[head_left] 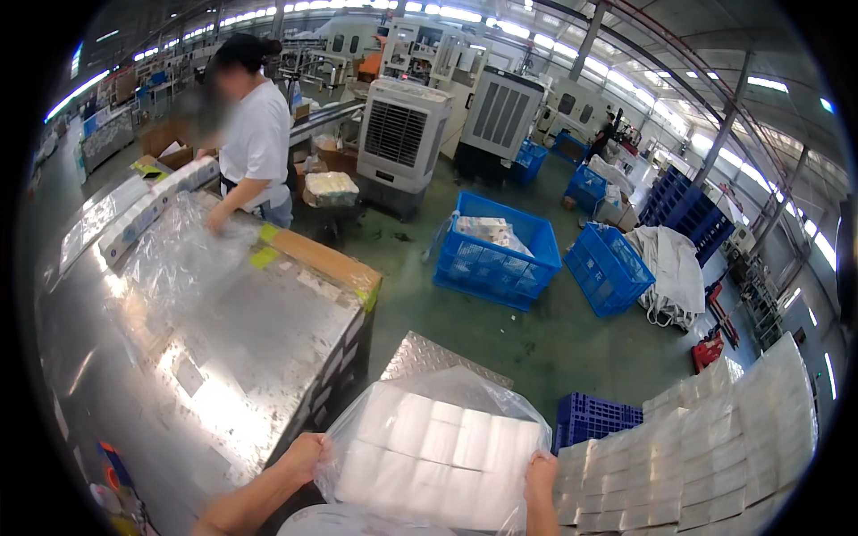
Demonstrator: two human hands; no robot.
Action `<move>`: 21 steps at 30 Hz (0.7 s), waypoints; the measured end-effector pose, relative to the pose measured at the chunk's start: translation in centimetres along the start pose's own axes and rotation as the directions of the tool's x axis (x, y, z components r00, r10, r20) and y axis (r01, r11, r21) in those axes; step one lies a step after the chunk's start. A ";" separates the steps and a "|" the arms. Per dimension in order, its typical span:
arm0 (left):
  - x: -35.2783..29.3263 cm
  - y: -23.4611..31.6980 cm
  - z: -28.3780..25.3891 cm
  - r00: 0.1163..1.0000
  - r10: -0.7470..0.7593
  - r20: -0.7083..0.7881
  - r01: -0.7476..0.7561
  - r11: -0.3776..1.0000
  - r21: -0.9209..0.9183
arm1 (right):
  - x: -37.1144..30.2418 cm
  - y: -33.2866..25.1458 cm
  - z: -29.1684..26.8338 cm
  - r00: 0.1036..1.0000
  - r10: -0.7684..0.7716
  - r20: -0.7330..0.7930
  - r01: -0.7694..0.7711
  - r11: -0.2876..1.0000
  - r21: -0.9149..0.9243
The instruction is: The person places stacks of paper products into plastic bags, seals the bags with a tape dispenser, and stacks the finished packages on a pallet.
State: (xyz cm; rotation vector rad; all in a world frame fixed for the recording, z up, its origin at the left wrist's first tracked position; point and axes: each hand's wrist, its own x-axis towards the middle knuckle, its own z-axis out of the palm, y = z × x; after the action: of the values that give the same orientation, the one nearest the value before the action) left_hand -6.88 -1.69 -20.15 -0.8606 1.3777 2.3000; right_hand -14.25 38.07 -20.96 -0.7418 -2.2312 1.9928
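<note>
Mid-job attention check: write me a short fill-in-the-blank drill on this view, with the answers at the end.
1. The left hand and right hand grip the clear bag, whose packs are coloured ____.
2. The metal table stands on the wearer's ____ side.
3. The open crate on the floor ahead is coloured ____.
4. The tall stack of packs rises on the wearer's ____ side.

Missing words: white; left; blue; right.

From the wearer's head, one fisheye view looks forward and down, near the left hand [309,454] at seven o'clock and right hand [540,475] at five, farther from the evaporative air cooler [402,136] at twelve.
</note>
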 end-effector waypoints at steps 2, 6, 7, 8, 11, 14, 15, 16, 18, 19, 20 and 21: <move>-0.3 0.2 -2.4 0.999 0.032 -0.022 -0.033 0.998 -0.044 | 0.2 1.0 3.0 0.993 -0.098 -0.069 0.097 0.995 -0.017; -0.8 1.9 -7.5 0.997 0.047 -0.054 -0.055 0.987 -0.151 | -1.8 -0.2 10.3 0.983 -0.186 -0.010 0.186 0.982 0.014; -0.8 2.5 -8.8 0.996 0.068 -0.057 -0.076 0.985 -0.157 | -2.7 -0.9 11.6 0.989 -0.146 -0.006 0.146 0.989 0.009; -0.6 3.0 -10.1 0.994 0.087 -0.059 -0.096 0.982 -0.162 | -3.7 -1.9 12.9 0.994 -0.106 -0.004 0.106 0.994 0.005; -0.2 3.9 -12.8 0.994 0.110 -0.011 -0.110 0.975 -0.191 | -2.7 2.2 15.2 0.976 -0.198 -0.087 0.186 0.975 -0.124; 0.7 4.8 -13.3 0.991 0.133 0.024 -0.128 0.982 -0.142 | -3.1 4.8 16.0 0.975 -0.207 -0.079 0.194 0.970 -0.146; 1.2 5.2 -13.0 0.989 0.140 0.039 -0.136 0.985 -0.108 | -3.5 4.9 16.0 0.981 -0.180 -0.067 0.171 0.977 -0.124; 1.8 5.2 -12.8 0.984 0.131 0.123 -0.121 0.989 -0.086 | -3.7 5.5 16.1 0.948 -0.271 -0.167 0.230 0.945 -0.231; 2.6 5.0 -11.8 0.987 0.126 0.102 -0.131 0.990 0.049 | -4.3 5.9 15.3 0.961 -0.224 -0.161 0.182 0.953 -0.242; 2.8 4.9 -11.5 0.989 0.130 0.077 -0.139 0.983 0.121 | -5.0 4.9 15.7 0.970 -0.194 -0.148 0.155 0.959 -0.239; 4.1 3.9 -12.4 0.980 0.124 0.157 -0.133 0.990 0.048 | -5.7 3.5 15.8 0.988 -0.114 -0.101 0.088 0.969 -0.230; 4.4 3.5 -11.9 0.979 0.127 0.157 -0.143 0.985 0.099 | -6.0 3.1 15.7 0.981 -0.180 -0.067 0.144 0.919 -0.366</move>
State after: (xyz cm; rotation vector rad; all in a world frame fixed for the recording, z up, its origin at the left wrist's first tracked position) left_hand -8.26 -13.92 -24.83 -0.5633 1.5211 2.3087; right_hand -13.49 21.44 -24.86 -0.6397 -2.5344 1.4567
